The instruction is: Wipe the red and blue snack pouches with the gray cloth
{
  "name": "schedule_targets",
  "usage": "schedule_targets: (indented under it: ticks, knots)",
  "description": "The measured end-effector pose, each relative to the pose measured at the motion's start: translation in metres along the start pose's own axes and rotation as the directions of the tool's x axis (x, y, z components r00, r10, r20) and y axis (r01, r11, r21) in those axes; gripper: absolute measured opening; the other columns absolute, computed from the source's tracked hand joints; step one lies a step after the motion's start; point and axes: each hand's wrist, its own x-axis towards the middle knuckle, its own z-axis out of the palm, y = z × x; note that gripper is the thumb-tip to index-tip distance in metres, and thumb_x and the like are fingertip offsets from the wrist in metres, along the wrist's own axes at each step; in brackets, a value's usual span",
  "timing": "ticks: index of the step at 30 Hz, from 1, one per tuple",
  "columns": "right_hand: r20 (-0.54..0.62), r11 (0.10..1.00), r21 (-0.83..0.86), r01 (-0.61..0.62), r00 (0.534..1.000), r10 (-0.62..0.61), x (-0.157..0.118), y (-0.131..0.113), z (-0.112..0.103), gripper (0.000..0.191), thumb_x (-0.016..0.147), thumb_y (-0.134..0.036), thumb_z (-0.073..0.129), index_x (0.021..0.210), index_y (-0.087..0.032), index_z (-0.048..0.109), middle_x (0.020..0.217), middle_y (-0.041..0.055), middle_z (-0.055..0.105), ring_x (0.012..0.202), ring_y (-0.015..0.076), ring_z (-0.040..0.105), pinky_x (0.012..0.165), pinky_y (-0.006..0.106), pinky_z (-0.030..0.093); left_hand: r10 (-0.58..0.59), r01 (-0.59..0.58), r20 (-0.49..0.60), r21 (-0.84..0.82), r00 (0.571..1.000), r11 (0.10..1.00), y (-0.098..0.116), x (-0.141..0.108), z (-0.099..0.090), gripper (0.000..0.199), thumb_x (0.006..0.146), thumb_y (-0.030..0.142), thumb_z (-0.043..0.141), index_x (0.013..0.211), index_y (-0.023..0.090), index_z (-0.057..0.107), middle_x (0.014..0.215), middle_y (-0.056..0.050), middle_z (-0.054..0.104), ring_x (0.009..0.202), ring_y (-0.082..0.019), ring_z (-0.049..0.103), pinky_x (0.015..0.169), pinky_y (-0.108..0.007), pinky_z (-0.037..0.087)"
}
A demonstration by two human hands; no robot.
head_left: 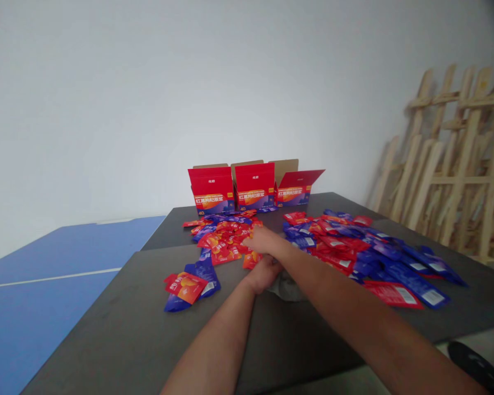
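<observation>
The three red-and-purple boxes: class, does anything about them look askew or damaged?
Slightly: the front flap of the right-hand box slants outward, while those of the middle box and left-hand box stand nearly upright. No damage is visible.

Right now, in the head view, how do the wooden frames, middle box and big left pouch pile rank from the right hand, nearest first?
1. Big left pouch pile: right at the right hand's fingertips.
2. Middle box: beyond the pile.
3. Wooden frames: far right.
</observation>
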Motion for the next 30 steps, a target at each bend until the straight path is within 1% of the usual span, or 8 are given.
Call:
schedule_targets:
  ticks: [3, 6, 9, 16, 20, 24, 27, 30]
  knots:
    - [-0.198, 0.997, 0.053, -0.052, 0.978, 0.062, -0.026, 0.030, -0.011, 0.052, 0.089, -0.044, 0.041, 0.126, -0.009, 0.048, 0.117, 0.0195, 0.058, 0.103, 0.0249, 0.058, 0.086, 0.034, 0.046, -0.010, 0.012, 0.019, -0.114, 1.000, 0.993, 0.002, 0.004, 0.001, 0.039, 0.075, 0.030, 0.063, 0.112, 0.018, 0.063, 0.120, -0.011, 0.061, 0.116, -0.027, 0.052, 0.103, -0.042, 0.035]
    - [-0.518, 0.957, 0.271, 0.101, 0.853, 0.057, -0.055, 0.055, -0.003, 0.048, 0.085, -0.044, 0.049, 0.123, -0.015, 0.047, 0.114, 0.0127, 0.056, 0.106, 0.0218, 0.055, 0.092, 0.035, 0.044, 0.039, -0.058, -0.066, -0.328, 0.997, 0.943, 0.010, 0.008, 0.000, 0.049, 0.081, 0.046, 0.052, 0.121, 0.019, 0.056, 0.123, -0.011, 0.059, 0.119, -0.025, 0.052, 0.102, -0.040, 0.036]
    - [-0.575, 0.925, 0.309, 0.223, 0.818, -0.005, -0.073, 0.062, 0.020, 0.050, 0.082, -0.044, 0.056, 0.122, -0.016, 0.048, 0.113, 0.0114, 0.055, 0.106, 0.0226, 0.053, 0.093, 0.038, 0.045, 0.055, -0.103, -0.125, -0.414, 0.991, 0.904, 0.017, 0.007, 0.002, 0.055, 0.084, 0.056, 0.047, 0.127, 0.023, 0.050, 0.123, -0.009, 0.060, 0.117, -0.023, 0.053, 0.101, -0.039, 0.038]
    - [-0.504, 0.941, 0.115, 0.319, 0.835, -0.222, -0.078, 0.046, 0.045, 0.044, 0.087, -0.040, 0.051, 0.125, -0.017, 0.051, 0.124, 0.0141, 0.050, 0.115, 0.0259, 0.046, 0.099, 0.043, 0.038, -0.141, 0.031, -0.183, -0.501, 0.973, 0.865, 0.020, 0.004, -0.001, 0.047, 0.087, 0.051, 0.046, 0.109, 0.012, 0.061, 0.111, -0.013, 0.065, 0.113, -0.024, 0.056, 0.098, -0.036, 0.043]
    - [-0.431, 0.972, 0.015, 0.233, 0.879, -0.204, -0.083, 0.054, 0.043, 0.051, 0.084, -0.051, 0.054, 0.123, -0.019, 0.053, 0.124, 0.0141, 0.052, 0.113, 0.0285, 0.047, 0.095, 0.044, 0.037, -0.143, -0.064, -0.283, -0.612, 0.948, 0.788, 0.026, 0.007, -0.014, 0.045, 0.090, 0.046, 0.040, 0.104, 0.010, 0.063, 0.112, -0.013, 0.065, 0.109, -0.022, 0.058, 0.095, -0.034, 0.045]
    - [-0.239, 0.975, -0.097, 0.201, 0.946, -0.219, -0.090, 0.064, 0.046, 0.057, 0.077, -0.058, 0.059, 0.115, -0.017, 0.054, 0.106, 0.0140, 0.060, 0.102, 0.0294, 0.054, 0.090, 0.043, 0.036, -0.139, -0.176, -0.395, -0.661, 0.908, 0.729, 0.032, 0.006, -0.027, 0.044, 0.090, 0.048, 0.040, 0.100, 0.013, 0.065, 0.104, -0.010, 0.067, 0.095, -0.018, 0.063, 0.092, -0.036, 0.048]
    - [-0.159, 0.966, -0.104, 0.238, 0.954, -0.252, -0.092, 0.067, 0.045, 0.038, 0.079, -0.042, 0.062, 0.107, -0.017, 0.055, 0.101, 0.0126, 0.062, 0.099, 0.0274, 0.056, 0.086, 0.038, 0.038, -0.128, -0.150, -0.347, -0.669, 0.929, 0.728, 0.035, 0.004, -0.032, 0.048, 0.087, 0.053, 0.042, 0.100, 0.013, 0.065, 0.090, -0.009, 0.067, 0.080, -0.016, 0.063, 0.080, -0.032, 0.051]
    - [-0.226, 0.978, -0.008, 0.209, 0.952, -0.205, -0.088, 0.068, 0.041, 0.027, 0.077, -0.021, 0.059, 0.103, -0.017, 0.053, 0.100, 0.0091, 0.063, 0.096, 0.0227, 0.058, 0.082, 0.032, 0.039, -0.138, -0.077, -0.257, -0.679, 0.957, 0.730, 0.038, 0.001, -0.032, 0.051, 0.086, 0.054, 0.043, 0.101, 0.010, 0.065, 0.083, -0.010, 0.065, 0.071, -0.015, 0.061, 0.065, -0.027, 0.050]
